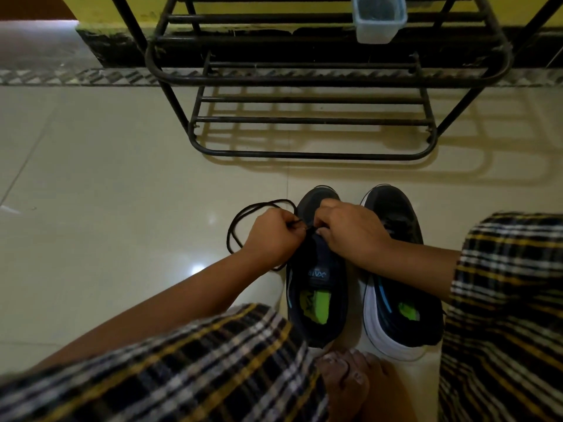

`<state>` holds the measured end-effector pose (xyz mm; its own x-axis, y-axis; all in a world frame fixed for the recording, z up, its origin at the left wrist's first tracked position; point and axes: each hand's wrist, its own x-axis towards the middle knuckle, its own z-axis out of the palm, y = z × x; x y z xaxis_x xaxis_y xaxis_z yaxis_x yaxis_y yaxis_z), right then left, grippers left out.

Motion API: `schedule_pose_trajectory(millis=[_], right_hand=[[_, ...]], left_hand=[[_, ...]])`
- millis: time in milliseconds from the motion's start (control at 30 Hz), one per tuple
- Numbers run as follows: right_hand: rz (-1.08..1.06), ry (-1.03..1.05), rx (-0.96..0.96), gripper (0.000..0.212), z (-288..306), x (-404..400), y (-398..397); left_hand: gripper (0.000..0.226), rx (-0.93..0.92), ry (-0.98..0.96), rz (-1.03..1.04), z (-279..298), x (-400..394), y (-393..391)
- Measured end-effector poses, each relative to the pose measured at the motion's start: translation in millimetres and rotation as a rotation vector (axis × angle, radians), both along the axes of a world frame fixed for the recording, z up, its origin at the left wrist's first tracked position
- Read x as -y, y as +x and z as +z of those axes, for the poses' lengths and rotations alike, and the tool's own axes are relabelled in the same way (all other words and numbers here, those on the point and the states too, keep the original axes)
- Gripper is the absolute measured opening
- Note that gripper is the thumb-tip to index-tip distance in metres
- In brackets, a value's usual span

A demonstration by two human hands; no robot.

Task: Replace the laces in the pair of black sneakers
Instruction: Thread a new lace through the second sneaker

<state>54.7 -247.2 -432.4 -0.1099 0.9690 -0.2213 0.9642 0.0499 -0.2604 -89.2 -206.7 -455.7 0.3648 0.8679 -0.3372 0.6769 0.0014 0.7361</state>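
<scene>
Down at the lower middle of the frame, two black sneakers sit side by side on the pale tiled floor (122, 193), toes pointing up the frame. The left sneaker (316, 300) stands upright with its green insole showing; the right sneaker (399, 300) just beside it is tipped so its white sole edge faces the other shoe. Both hands are bunched over the front of the left sneaker. The left hand (272, 236) has its fingers curled tight, pinching a black lace (234, 226) close to the shoe's eyelets. That lace loops out onto the floor to the left of the hand and curls back under the wrist. The right hand (350, 229) is curled too, its fingertips meeting the lace at the same spot, gripping it right by the tongue. Checked fabric covers the knees at the lower left and right edges. Across the top of the frame stands a black metal shoe rack (310, 120), and a clear plastic container (379, 18) rests on its upper shelf.
</scene>
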Motion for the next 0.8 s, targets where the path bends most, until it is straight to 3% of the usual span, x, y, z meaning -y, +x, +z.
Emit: schedule_pose_trajectory(millis=[200,633,800], right_hand=[[-0.057,-0.016,-0.061,0.011,-1.9,-1.5,-1.4],[-0.207,-0.081,-0.167,0.012,-6.1,-6.1,-5.5],[-0.120,-0.081,-0.037,0.014,-4.5,-5.6,-10.5]], left_hand=[[0.009,0.105,-0.078,0.061,-6.5,1.7,-4.6],[0.014,0.158,-0.151,0.126,-12.8,5.0,-3.3],[0.014,0.198,-0.160,0.155,-13.0,9.6,-3.7]])
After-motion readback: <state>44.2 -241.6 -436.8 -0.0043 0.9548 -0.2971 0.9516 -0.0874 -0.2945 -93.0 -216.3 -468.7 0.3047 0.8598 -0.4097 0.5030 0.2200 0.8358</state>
